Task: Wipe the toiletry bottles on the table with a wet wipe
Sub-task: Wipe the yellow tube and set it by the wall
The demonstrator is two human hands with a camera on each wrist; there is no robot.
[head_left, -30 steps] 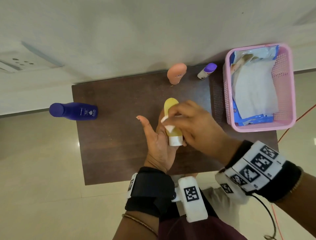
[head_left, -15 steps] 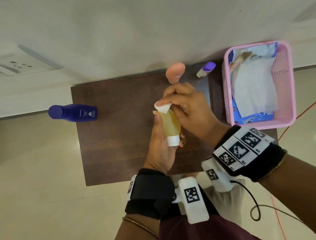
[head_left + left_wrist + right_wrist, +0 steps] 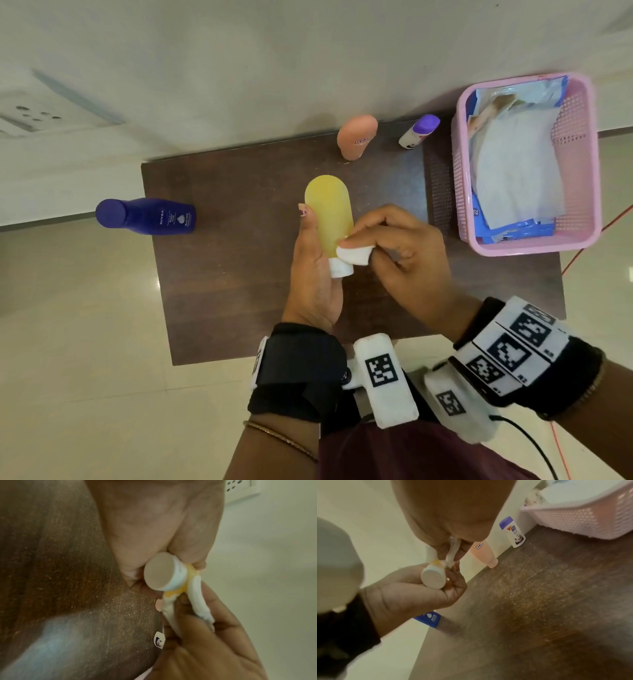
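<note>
My left hand (image 3: 313,267) holds a yellow bottle (image 3: 330,212) with a white cap (image 3: 340,269) above the middle of the dark wooden table (image 3: 239,274); the cap points toward me. My right hand (image 3: 394,246) pinches a folded white wet wipe (image 3: 354,255) and presses it on the bottle's lower end beside the cap. In the left wrist view the cap (image 3: 163,572) faces the camera with the wipe (image 3: 197,599) wrapped round the neck. The right wrist view shows the cap (image 3: 433,577) in my left hand (image 3: 412,592).
A blue Nivea bottle (image 3: 147,216) stands at the table's left edge. A peach bottle (image 3: 356,137) and a small white bottle with a purple cap (image 3: 418,131) stand at the back. A pink basket (image 3: 582,171) with wipe packs sits at the right.
My right hand slid the wipe down the yellow bottle from its top end to the neck near the cap. The bottle's upper part is now uncovered.
</note>
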